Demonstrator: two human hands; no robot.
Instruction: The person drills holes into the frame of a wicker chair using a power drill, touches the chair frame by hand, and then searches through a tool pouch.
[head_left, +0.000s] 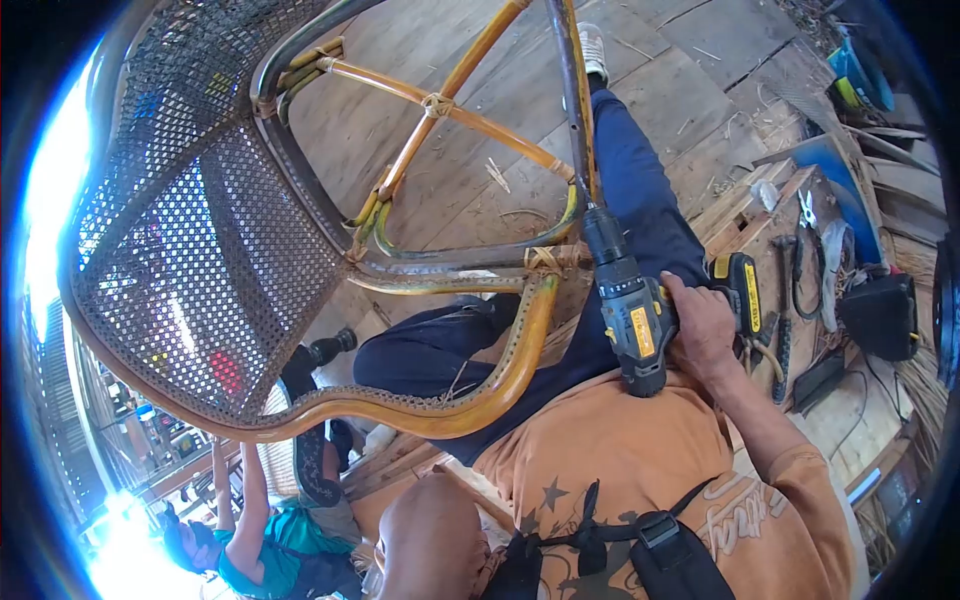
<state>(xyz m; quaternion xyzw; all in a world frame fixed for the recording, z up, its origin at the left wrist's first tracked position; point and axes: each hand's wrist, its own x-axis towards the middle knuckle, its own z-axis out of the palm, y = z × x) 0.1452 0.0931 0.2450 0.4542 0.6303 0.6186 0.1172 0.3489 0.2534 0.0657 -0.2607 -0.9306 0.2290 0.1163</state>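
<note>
My right hand (700, 322) is wrapped round the grip of a black and grey cordless drill (632, 318) with a yellow label and a battery at its right end. The drill points up the view, its tip beside the dark pole of a rattan chair (535, 345). That chair has a woven seat or back panel (215, 270), bound cane joints and a curved, glossy rim. A row of small studs or holes follows the rim's inner edge. My left hand does not show; a bare brown part, likely my left arm, is at the bottom.
Pliers (807, 212), a hammer-like tool (783, 315) and a black case (880, 315) lie at the right. Another person (285, 540) in green has raised arms at lower left. My legs are under the chair, on a wooden floor (640, 80) with scraps.
</note>
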